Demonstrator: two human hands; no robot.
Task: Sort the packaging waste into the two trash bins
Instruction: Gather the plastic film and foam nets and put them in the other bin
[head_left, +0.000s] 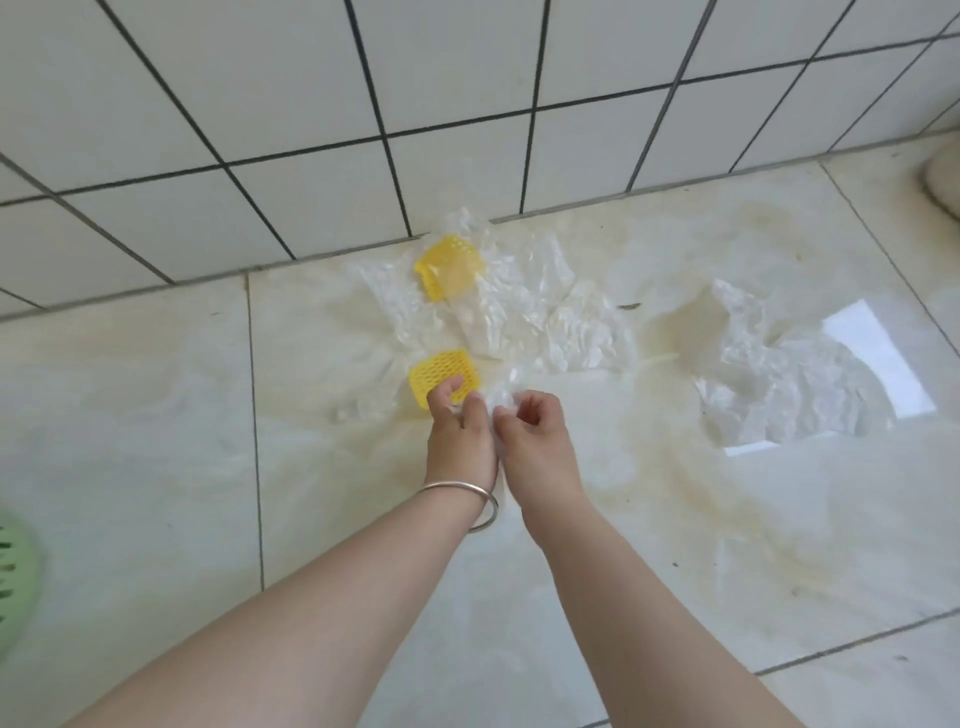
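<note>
Head view: a clear film scrap (501, 402) sits on the floor tile (156, 441), pinched between left hand (460, 436) and right hand (535, 436). A yellow net (441, 376) lies just beyond the left fingers, nearer that hand; the green bin (15, 577) is far left.

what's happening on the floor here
A person crouches over the pale tiled floor, both hands pinching a crumpled clear plastic wrapper: left hand, right hand. A yellow foam net sleeve lies just beyond the left fingers, another near the wall amid more clear plastic. A green slotted bin shows at the left edge.
</note>
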